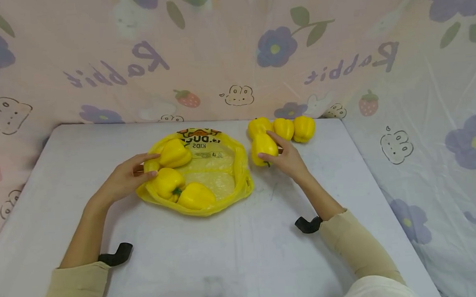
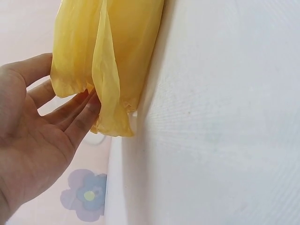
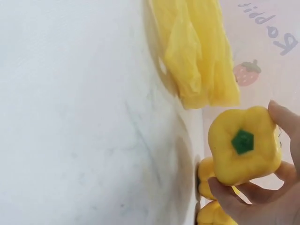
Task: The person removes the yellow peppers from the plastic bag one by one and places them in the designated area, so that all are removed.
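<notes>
A bell pepper (image 1: 264,150), yellow with a green stem, is in my right hand (image 1: 288,160), gripped between thumb and fingers just right of the bag. Its stem end (image 3: 243,142) faces the right wrist camera. The yellow plastic bag (image 1: 242,166) lies with its mouth spread wide, its rim folded down. Inside, along its left and front, are three yellow peppers: an upper one (image 1: 175,153), a middle one (image 1: 169,184) and a lower one (image 1: 197,196). My left hand (image 1: 128,175) holds the bag's left rim; in the left wrist view some fingertips are hidden by the plastic (image 2: 108,70).
Three more yellow peppers stand in a row at the back right: a left one (image 1: 259,126), a middle one (image 1: 283,128) and a right one (image 1: 304,129). The white-covered table (image 1: 251,255) meets a printed curtain (image 1: 217,55) behind. Black curved pieces (image 1: 308,224) sit at both wrists.
</notes>
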### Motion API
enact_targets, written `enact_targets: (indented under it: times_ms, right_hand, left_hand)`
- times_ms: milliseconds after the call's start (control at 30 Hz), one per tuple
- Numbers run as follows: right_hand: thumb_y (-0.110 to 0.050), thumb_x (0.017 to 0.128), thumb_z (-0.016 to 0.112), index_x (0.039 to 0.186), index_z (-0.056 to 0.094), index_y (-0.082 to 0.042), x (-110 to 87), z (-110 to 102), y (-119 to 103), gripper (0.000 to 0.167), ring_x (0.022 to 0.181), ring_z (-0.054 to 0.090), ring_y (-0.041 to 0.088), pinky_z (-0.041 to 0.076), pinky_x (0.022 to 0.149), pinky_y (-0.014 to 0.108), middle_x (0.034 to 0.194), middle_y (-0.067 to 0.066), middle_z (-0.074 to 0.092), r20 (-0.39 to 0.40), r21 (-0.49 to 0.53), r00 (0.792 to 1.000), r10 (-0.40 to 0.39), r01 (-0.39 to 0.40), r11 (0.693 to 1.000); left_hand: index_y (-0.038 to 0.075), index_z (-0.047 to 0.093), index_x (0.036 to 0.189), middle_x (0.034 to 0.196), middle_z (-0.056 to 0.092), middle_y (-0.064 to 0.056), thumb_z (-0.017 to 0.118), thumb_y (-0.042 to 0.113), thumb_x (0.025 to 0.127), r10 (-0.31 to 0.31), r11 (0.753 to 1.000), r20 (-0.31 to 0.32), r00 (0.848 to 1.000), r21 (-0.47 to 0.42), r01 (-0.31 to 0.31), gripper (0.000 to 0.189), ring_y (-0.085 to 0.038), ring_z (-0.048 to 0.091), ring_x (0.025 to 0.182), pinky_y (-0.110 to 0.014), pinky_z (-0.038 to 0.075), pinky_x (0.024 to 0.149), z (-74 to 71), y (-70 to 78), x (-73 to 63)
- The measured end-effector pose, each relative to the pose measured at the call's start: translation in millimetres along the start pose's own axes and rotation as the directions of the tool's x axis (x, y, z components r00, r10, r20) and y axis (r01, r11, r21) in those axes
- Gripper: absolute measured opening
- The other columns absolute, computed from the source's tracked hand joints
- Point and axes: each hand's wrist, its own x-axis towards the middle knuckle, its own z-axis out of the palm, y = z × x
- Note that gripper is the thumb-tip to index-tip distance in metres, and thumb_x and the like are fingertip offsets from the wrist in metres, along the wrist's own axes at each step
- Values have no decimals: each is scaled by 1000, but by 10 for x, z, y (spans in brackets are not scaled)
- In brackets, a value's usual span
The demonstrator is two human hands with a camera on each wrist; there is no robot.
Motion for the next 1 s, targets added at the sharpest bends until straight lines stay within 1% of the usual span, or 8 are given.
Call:
enact_targets:
  times_ms: [267, 400, 533, 667, 800, 1000]
  right_hand:
    - [-54, 82, 76, 155, 33, -33, 24, 12, 134, 87, 131, 46, 33, 45, 104, 49, 157, 12, 36, -35, -40, 998, 54, -55, 998]
    - [-52, 85, 75, 156, 33, -30, 59, 46, 214, 85, 132, 46, 33, 42, 107, 49, 154, 15, 39, -42, -75, 997, 62, -65, 995]
    - [-54, 86, 72, 157, 31, -29, 89, 71, 241, 86, 134, 43, 32, 37, 111, 50, 154, 15, 40, -46, -110, 997, 57, -62, 992]
    - [-55, 85, 71, 157, 31, -27, 96, 86, 242, 87, 134, 43, 32, 35, 112, 51, 154, 16, 40, -59, -127, 998, 37, -44, 991]
    - [-54, 87, 71, 157, 33, -24, 93, 104, 265, 85, 132, 46, 32, 38, 110, 50, 152, 17, 43, -80, -153, 997, -6, -6, 988]
    - [-50, 88, 70, 155, 35, -20, 88, 116, 280, 82, 133, 47, 31, 39, 111, 45, 153, 12, 43, -88, -121, 994, -68, 57, 991]
  left_hand:
    - [11, 48, 147, 153, 38, -21, 62, 28, 100, -1, 1000, -3, 1000, -10, 1, 52, -46, 41, 132, -63, 35, 107, 4, -16, 2]
    - [10, 47, 147, 153, 38, -21, 62, 28, 100, -2, 1000, -4, 1000, -13, 2, 52, -46, 41, 132, -63, 35, 107, 9, -16, 7]
    - [11, 47, 147, 152, 38, -21, 61, 28, 100, -2, 1000, -7, 1000, -7, 2, 52, -47, 42, 131, -64, 35, 107, 5, -9, 8]
    - [11, 47, 147, 151, 39, -20, 61, 28, 100, 7, 1000, -12, 1000, -4, -7, 52, -46, 41, 132, -64, 35, 107, 3, -7, 10]
    - [10, 48, 147, 151, 40, -21, 61, 28, 100, 12, 1000, -14, 1000, -7, -12, 52, -47, 41, 132, -64, 35, 106, 15, -14, 10]
    - [10, 47, 147, 152, 39, -21, 62, 28, 100, 7, 1000, -16, 1000, -6, -7, 52, -47, 41, 132, -64, 35, 107, 20, -14, 5]
